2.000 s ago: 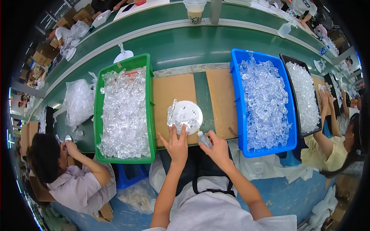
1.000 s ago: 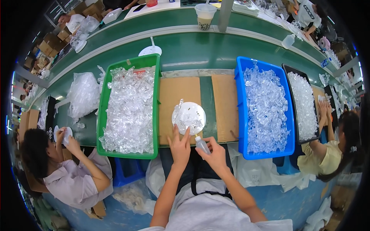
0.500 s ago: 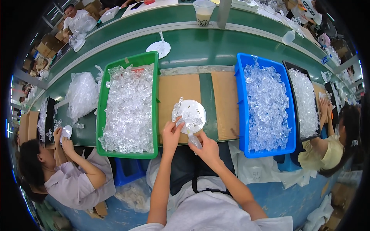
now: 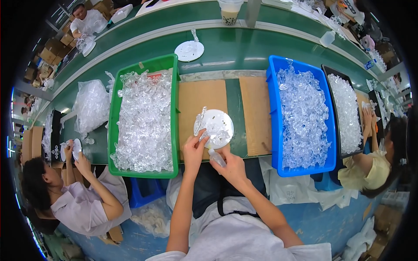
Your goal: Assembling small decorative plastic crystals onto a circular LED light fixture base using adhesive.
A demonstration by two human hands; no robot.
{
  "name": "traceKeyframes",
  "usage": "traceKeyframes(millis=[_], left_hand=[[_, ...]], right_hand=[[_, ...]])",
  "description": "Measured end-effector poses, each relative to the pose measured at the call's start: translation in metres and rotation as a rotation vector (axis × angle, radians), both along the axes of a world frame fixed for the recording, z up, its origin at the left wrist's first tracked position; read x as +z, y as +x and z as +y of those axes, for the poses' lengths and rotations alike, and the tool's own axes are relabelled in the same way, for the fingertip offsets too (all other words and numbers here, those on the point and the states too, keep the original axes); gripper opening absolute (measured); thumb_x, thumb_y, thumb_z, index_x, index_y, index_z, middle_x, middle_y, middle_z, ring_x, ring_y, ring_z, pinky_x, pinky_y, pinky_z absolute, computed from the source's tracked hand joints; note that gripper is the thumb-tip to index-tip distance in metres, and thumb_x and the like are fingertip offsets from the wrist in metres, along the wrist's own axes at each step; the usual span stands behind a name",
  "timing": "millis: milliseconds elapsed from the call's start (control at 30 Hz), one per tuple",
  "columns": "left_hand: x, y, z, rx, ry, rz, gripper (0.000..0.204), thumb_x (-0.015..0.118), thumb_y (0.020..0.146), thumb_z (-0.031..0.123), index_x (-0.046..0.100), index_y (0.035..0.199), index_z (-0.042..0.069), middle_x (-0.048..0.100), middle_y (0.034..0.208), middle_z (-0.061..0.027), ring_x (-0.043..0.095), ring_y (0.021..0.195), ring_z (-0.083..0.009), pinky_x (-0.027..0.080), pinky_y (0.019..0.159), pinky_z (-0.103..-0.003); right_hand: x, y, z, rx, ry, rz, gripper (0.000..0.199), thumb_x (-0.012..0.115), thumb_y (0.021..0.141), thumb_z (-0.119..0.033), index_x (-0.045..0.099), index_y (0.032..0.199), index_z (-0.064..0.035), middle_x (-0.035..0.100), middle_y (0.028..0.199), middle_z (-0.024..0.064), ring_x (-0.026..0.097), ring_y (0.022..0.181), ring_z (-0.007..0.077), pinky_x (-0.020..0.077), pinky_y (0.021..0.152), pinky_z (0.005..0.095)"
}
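Observation:
A round white disc [image 4: 223,116] with small holes lies over the cardboard in front of me, with clear plastic pieces [image 4: 200,118] on its left side. My left hand [image 4: 193,151] is closed at the disc's lower left edge, thumb and finger pinched on a clear plastic piece. In my right hand [image 4: 233,168] is a small translucent squeeze bottle [image 4: 217,157], tilted so that its narrow tip points at the disc's lower edge. Whether the tip touches is too small to tell.
A green bin [image 4: 175,130] of clear plastic parts stands left; a blue bin [image 4: 273,130] and a black tray [image 4: 327,74] of similar parts stand right. Farther back are another white disc [image 4: 188,52] and a drink cup [image 4: 230,17]. Co-workers sit at both sides.
My hands stay almost in place, with the bottle tip still at the disc's lower edge. The view has shifted slightly. The left co-worker's hands have moved apart around a white disc.

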State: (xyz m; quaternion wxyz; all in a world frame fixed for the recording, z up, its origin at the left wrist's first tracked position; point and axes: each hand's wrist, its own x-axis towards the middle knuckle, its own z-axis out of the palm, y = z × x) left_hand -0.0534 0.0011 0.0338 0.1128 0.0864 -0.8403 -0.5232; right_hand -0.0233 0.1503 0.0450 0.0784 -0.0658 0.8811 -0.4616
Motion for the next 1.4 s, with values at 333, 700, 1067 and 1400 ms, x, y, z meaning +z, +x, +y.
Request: traceKeyframes(millis=[333,700,1067,1400], left_hand=[[-0.001,0.007,0.007,0.07,-0.103,-0.016,0.03,0.066,0.082,0.014,0.065,0.111,0.011,0.026,0.059,-0.0025,0.03,0.054,-0.0059,0.03,0.045,-0.027],[-0.015,0.009,0.007,0.052,0.001,-0.022,0.031,0.066,0.082,0.013,0.063,0.113,0.009,0.027,0.056,-0.0085,0.028,0.053,-0.0079,0.029,0.046,-0.027],[-0.029,0.056,0.007,0.045,-0.572,0.243,0.033,0.068,0.075,0.015,0.064,0.106,0.005,0.056,0.107,-0.0144,0.05,0.105,-0.0354,0.04,0.084,-0.044],[-0.049,0.058,0.005,-0.022,-0.578,0.278,0.039,0.065,0.077,0.02,0.06,0.114,0.007,0.051,0.124,-0.0155,0.044,0.119,-0.0344,0.032,0.096,-0.05]], right_hand=[[0.031,-0.019,0.032,-0.259,-0.216,0.112,0.045,0.071,0.078,-0.017,0.048,0.113,0.0006,0.063,0.095,0.0154,0.063,0.089,0.0217,0.0501,0.079,0.0321],[-0.022,-0.089,0.033,-0.374,-0.231,0.291,0.046,0.067,0.08,-0.005,0.044,0.119,0.0014,0.055,0.114,0.0184,0.057,0.106,0.025,0.0449,0.091,0.034],[0.043,-0.036,0.02,-0.197,0.143,0.488,0.04,0.07,0.074,-0.008,0.056,0.112,-0.0038,0.056,0.106,0.0128,0.058,0.092,0.025,0.0469,0.078,0.0332],[0.034,-0.069,-0.026,0.152,0.196,0.266,0.015,0.068,0.074,-0.013,0.063,0.087,-0.007,0.06,0.079,0.0084,0.061,0.072,0.0256,0.0477,0.061,0.0351]])
